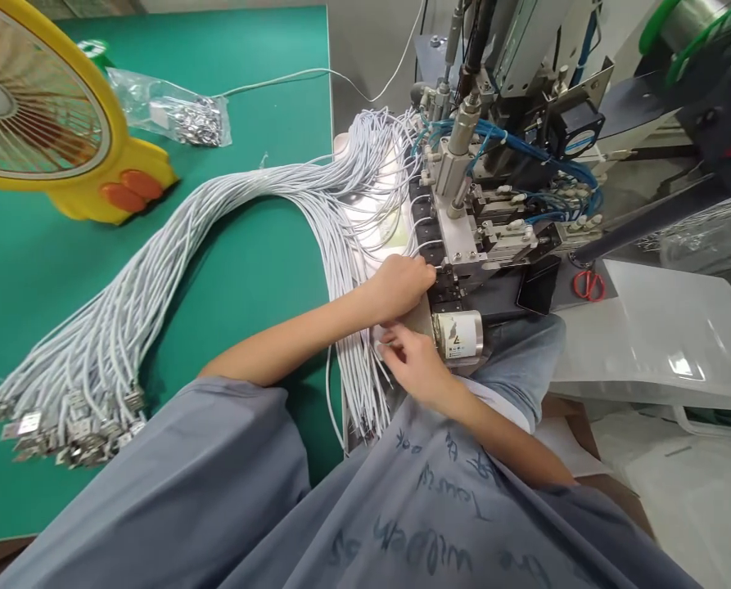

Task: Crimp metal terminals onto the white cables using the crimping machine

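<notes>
My left hand (402, 286) is closed, its fingertips against the front of the metal machine (457, 237). Whatever it grips is hidden behind the fingers. Just below it my right hand (420, 366) has its fingers curved and apart, close to the white cables (346, 303), with nothing visible between them. The cables run in a thick bundle from the machine across the green mat, and some hang down in front of me. Metal connectors (83, 425) cap the bundle's far left ends. Several cables lead into black slots along the machine's edge.
A yellow fan (95, 180) stands at upper left beside a plastic bag of metal parts (199, 120). A labelled round can (460, 335) sits right of my hands. A dark phone (538, 285) and red-handled scissors (589, 285) lie farther right. A wire spool (697, 24) hangs at upper right.
</notes>
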### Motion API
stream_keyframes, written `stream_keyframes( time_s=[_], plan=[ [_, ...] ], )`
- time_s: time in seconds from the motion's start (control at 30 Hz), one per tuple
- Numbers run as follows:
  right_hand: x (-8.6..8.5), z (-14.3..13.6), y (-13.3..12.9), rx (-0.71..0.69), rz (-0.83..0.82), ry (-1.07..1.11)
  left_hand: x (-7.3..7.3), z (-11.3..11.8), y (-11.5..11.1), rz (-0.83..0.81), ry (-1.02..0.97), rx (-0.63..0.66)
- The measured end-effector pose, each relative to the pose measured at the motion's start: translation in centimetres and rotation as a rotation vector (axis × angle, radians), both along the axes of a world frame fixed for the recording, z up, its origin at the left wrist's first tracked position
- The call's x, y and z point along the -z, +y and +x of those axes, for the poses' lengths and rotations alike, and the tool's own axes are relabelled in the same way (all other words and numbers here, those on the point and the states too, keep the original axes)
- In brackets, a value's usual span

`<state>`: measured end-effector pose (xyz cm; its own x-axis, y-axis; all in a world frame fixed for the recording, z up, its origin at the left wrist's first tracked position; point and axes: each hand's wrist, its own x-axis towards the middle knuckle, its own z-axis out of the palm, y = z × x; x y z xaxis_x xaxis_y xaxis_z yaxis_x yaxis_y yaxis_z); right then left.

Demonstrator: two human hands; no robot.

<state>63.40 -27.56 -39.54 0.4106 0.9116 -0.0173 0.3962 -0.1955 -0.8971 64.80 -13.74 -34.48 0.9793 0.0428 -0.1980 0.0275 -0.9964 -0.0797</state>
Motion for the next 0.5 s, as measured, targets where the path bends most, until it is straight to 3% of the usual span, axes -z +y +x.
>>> stream_keyframes(
  time_s=[0.13, 0.23, 0.4, 0.5],
  plan=[
    [0.7, -0.7, 3.2, 0.007, -0.146, -0.115, -0.1, 0.1, 0.0, -0.001, 0.015, -0.012],
    [1.2, -0.7, 4.2, 0.096, -0.161, -0.02, -0.2, 0.2, 0.0, 0.008, 0.012, -0.011],
    [1.8, -0.5, 3.7, 0.203, -0.02, 0.148, -1.1, -0.5, -1.3, 0.007, 0.007, 0.017],
    [1.7, -0.2, 2.5, 0.149, 0.049, 0.243, -1.8, -1.0, -2.6, -0.105, -0.093, 0.093]
  ],
)
